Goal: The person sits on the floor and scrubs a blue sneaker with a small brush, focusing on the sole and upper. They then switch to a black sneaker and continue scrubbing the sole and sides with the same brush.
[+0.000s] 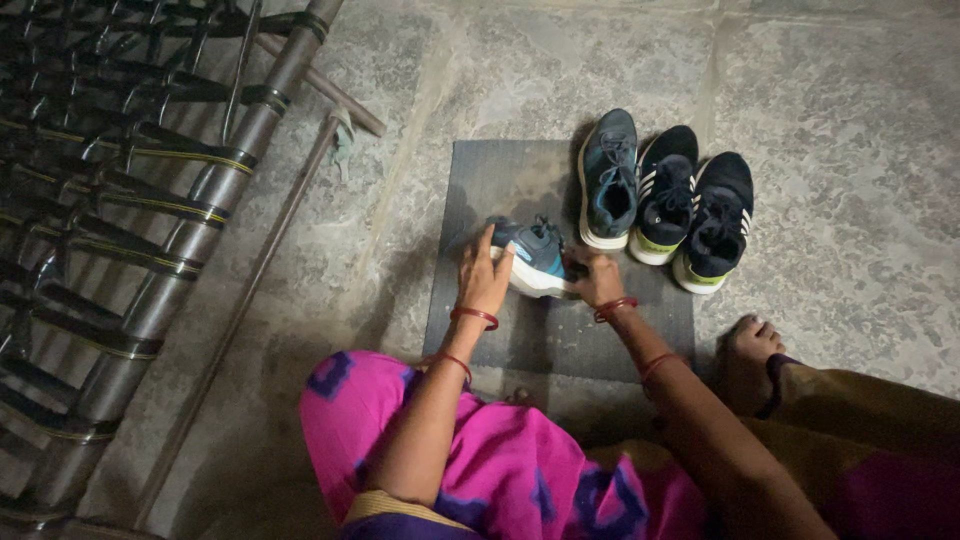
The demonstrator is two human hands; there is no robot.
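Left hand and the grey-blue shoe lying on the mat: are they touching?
Touching. The head view shows the left hand with its fingers laid over one end of the grey-blue shoe, no gap between them; the right hand grips the other end.

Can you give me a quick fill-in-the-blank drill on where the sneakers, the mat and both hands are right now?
1. Both hands, left hand and right hand, grip a grey-and-blue sneaker with a white sole that lies on its ____.
2. That sneaker rests on a dark rectangular ____ spread on the stone floor.
3. Standing upright in a row at the mat's far right corner are ____ more sneakers.
4. A bare ____ rests on the floor right of the mat.

Missing words: side; mat; three; foot
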